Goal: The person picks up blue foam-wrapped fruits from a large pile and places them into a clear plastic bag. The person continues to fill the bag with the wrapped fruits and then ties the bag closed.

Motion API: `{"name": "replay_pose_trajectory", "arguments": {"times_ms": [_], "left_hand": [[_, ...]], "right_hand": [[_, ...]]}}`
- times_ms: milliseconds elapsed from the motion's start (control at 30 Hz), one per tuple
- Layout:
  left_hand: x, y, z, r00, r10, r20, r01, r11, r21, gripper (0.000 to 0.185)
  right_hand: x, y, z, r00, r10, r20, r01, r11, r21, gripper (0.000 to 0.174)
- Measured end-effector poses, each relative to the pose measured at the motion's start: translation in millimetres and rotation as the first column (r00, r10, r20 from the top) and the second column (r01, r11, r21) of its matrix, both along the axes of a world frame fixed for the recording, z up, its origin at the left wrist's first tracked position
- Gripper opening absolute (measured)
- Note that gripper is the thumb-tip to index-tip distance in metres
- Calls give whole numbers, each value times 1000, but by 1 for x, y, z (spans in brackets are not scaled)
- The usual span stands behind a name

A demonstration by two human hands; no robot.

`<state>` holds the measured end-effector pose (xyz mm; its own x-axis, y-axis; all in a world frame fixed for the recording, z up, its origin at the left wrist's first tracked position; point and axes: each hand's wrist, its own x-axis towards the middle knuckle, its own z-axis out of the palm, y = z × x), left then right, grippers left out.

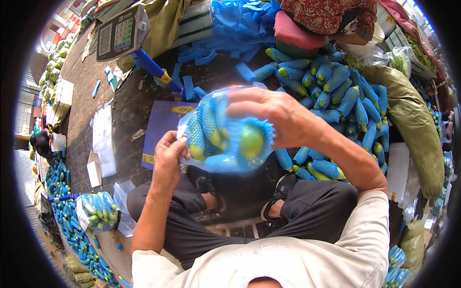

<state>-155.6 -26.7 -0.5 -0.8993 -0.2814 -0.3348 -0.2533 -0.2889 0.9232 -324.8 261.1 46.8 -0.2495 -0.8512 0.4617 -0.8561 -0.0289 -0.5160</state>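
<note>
My left hand pinches the rim of a clear plastic bag between thumb and fingers. Inside it lie several green squash in blue foam net sleeves, side by side. At the bag's right side, my right hand grips another sleeved squash, its round green end facing me. That hand and the squash are blurred by motion, and its fingertips overlap the bag. A heap of sleeved squash lies just beyond my right forearm. Below the bag are my bent legs and dark shoes.
A digital scale display on a blue post rises at the upper left. Flat blue foam sleeves lie piled beyond. Another person sits near the heap. One filled bag stands left; a long olive sack lies right.
</note>
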Motion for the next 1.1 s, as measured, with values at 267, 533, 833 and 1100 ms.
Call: {"name": "replay_pose_trajectory", "arguments": {"times_ms": [267, 533, 833, 1100], "left_hand": [[21, -13, 6, 985, 175, 9, -173, 969, 178, 10], [18, -9, 10, 983, 169, 68, -174, 982, 77, 11], [12, -11, 3, 985, 19, 171, -1, 995, -102, 33], [-2, -11, 1, 973, 59, 222, 2, 964, -264, 25]], "right_hand": [[-6, -47, -127, 959, -139, -248, 261, 779, 570, 43], [-4, 32, -75, 932, -359, -50, 360, 903, 233, 32], [15, 283, -194, -39, -961, 272, 978, 20, 210, 25], [188, 424, -303, -756, -502, 420, 654, -612, 445, 32]]}}
